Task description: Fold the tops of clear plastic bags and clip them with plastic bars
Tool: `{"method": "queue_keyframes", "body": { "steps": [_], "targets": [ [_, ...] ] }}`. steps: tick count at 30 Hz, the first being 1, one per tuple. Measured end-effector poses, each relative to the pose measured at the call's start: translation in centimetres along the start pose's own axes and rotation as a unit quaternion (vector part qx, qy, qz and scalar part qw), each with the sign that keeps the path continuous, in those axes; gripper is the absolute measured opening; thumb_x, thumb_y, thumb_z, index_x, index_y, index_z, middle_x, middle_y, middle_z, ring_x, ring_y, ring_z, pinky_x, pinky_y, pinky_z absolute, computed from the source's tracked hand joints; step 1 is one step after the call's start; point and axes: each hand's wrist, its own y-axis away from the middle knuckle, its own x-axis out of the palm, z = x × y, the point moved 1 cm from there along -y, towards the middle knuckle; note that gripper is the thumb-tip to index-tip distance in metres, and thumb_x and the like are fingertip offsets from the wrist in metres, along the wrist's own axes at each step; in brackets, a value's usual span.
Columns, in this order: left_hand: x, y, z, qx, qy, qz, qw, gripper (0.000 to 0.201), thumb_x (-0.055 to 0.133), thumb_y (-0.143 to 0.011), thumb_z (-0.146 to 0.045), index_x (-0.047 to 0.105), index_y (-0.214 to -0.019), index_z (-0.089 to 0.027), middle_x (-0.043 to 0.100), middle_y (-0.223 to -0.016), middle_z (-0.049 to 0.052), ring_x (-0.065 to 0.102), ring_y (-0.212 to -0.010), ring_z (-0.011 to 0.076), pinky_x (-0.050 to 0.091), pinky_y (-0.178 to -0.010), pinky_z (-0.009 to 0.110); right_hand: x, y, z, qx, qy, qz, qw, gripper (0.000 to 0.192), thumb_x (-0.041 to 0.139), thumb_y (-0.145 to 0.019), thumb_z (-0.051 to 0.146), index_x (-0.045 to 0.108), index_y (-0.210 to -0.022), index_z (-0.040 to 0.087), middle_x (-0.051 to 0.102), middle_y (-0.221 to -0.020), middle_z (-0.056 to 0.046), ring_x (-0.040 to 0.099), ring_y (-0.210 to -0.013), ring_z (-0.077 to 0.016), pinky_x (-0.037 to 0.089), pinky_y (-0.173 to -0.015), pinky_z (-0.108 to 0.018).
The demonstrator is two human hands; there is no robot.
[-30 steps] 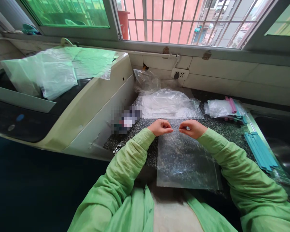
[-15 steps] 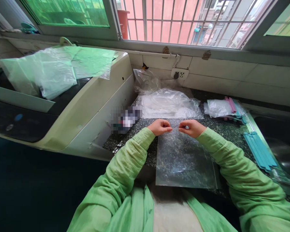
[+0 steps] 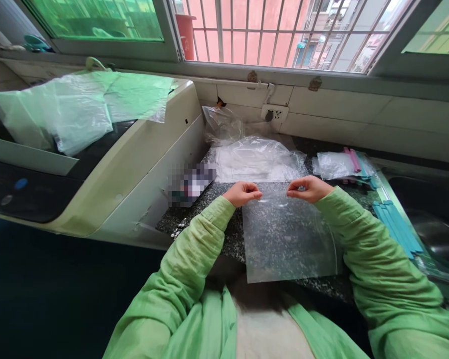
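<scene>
A clear, flat plastic bag (image 3: 290, 239) hangs from both my hands over the front of the speckled dark counter. My left hand (image 3: 242, 193) pinches its top edge between thumb and fingers. A short way to the right, my right hand (image 3: 310, 189) pinches the same edge. Through the bag the counter's speckles show, and a narrow strip runs down near its right side. Just beyond my hands lies a pile of clear plastic bags (image 3: 254, 159).
On the left stands a washing machine (image 3: 164, 149) with plastic sheets (image 3: 82, 104) on its lid. Teal strips (image 3: 396, 227) and small bags with pink and teal strips (image 3: 336, 164) lie at right, beside a sink (image 3: 430, 214). A blurred-out item (image 3: 192, 184) is near the machine.
My right hand has moved right and slightly up, widening the gap between my hands. The bag's lower edge has risen a little and tilted. The whole view has shifted slightly.
</scene>
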Motion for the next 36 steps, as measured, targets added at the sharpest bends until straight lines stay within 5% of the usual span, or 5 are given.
{"method": "queue_keyframes", "body": {
  "steps": [13,16,22,36],
  "targets": [
    [-0.9,0.4,0.4,-0.027,-0.124,0.127,0.984,0.040,0.059,-0.061,-0.048,0.060,-0.061,-0.008,0.048,-0.051,-0.002,0.035,-0.050,0.0051,0.025,-0.048,0.020,1.1,0.0,1.0,-0.020,0.059,0.037,0.997,0.026,0.050,-0.069,0.035,0.063,-0.065,0.013,0.055,-0.055,-0.002,0.044,-0.053,-0.0096,0.036,-0.053,-0.023],
    [-0.6,0.4,0.5,-0.027,-0.178,0.108,0.978,0.040,0.058,-0.062,-0.048,0.063,-0.065,-0.009,0.045,-0.050,-0.003,0.034,-0.048,0.0054,0.025,-0.047,0.020,1.7,-0.2,1.5,-0.012,0.095,0.047,0.994,0.020,0.050,-0.068,0.028,0.063,-0.065,0.014,0.056,-0.055,-0.001,0.044,-0.052,-0.0087,0.033,-0.052,-0.021],
    [0.4,0.3,0.0,0.092,-0.205,0.050,0.973,0.029,0.065,-0.060,-0.042,0.065,-0.061,-0.013,0.048,-0.057,-0.001,0.041,-0.056,0.0073,0.033,-0.056,0.020,2.5,-0.6,2.1,-0.015,0.126,0.027,0.992,0.019,0.050,-0.068,0.027,0.063,-0.063,0.015,0.056,-0.053,0.000,0.042,-0.049,-0.0079,0.031,-0.050,-0.021],
    [0.5,0.3,-0.3,0.069,-0.117,0.065,0.989,0.041,0.062,-0.061,-0.050,0.058,-0.056,-0.010,0.049,-0.054,-0.001,0.040,-0.054,0.0067,0.033,-0.053,0.020,2.5,-0.8,0.9,-0.037,0.084,-0.003,0.996,0.022,0.051,-0.070,0.032,0.064,-0.064,0.014,0.061,-0.059,-0.003,0.049,-0.054,-0.0101,0.035,-0.055,-0.022]
  ]
}}
